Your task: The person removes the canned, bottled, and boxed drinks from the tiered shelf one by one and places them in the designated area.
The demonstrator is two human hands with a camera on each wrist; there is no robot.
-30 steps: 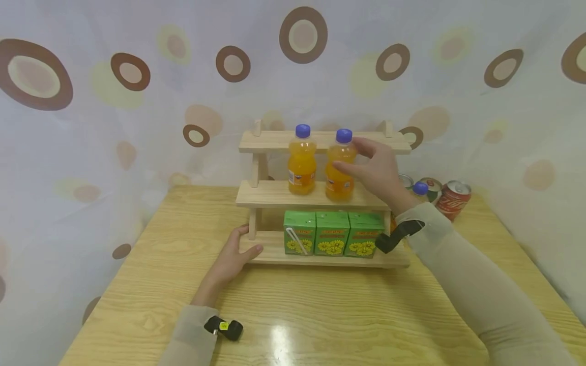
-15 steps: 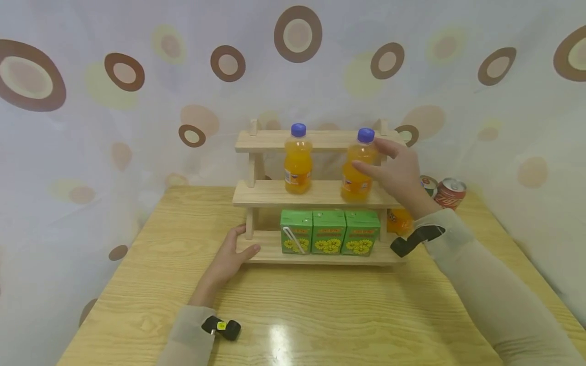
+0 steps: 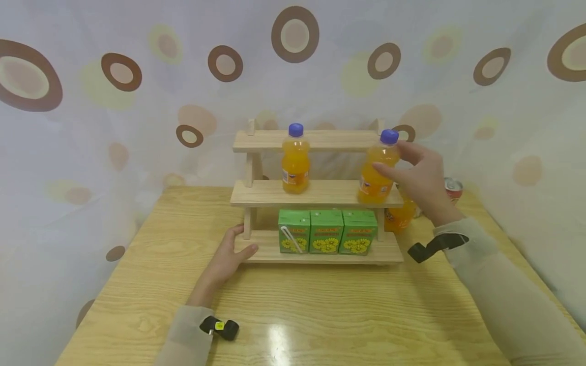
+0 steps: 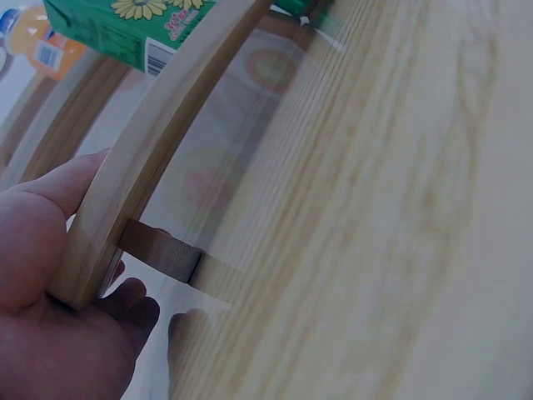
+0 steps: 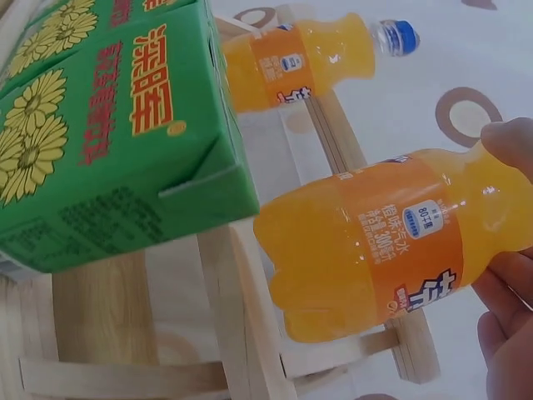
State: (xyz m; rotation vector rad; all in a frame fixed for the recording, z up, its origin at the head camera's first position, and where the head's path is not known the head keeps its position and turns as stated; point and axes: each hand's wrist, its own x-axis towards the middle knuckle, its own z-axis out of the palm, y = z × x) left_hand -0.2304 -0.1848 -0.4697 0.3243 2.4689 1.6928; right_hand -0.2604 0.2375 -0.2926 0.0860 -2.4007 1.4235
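Observation:
My right hand (image 3: 423, 175) holds an orange soda bottle (image 3: 376, 178) with a blue cap by its upper part. The bottle leans slightly to the right, its base close over the right end of the wooden shelf rack's middle board (image 3: 331, 192). In the right wrist view the fingers curl round the neck end of this bottle (image 5: 358, 250). Low on the left, my left hand (image 3: 229, 256) grips the end of the bottom board (image 4: 158, 133), thumb on top and fingers beneath. A second orange soda bottle (image 3: 295, 170) stands upright left of centre on the middle board.
Three green drink cartons (image 3: 326, 236) stand side by side on the bottom board. Behind the rack's right side, another orange bottle (image 3: 399, 218) and a red can (image 3: 453, 189) stand on the wooden table (image 3: 320, 315), partly hidden. A patterned curtain (image 3: 151, 30) hangs close behind.
My right hand has carried the bottle rightward along the middle board, from near the second bottle to the board's right end. The left hand has kept its hold on the rack.

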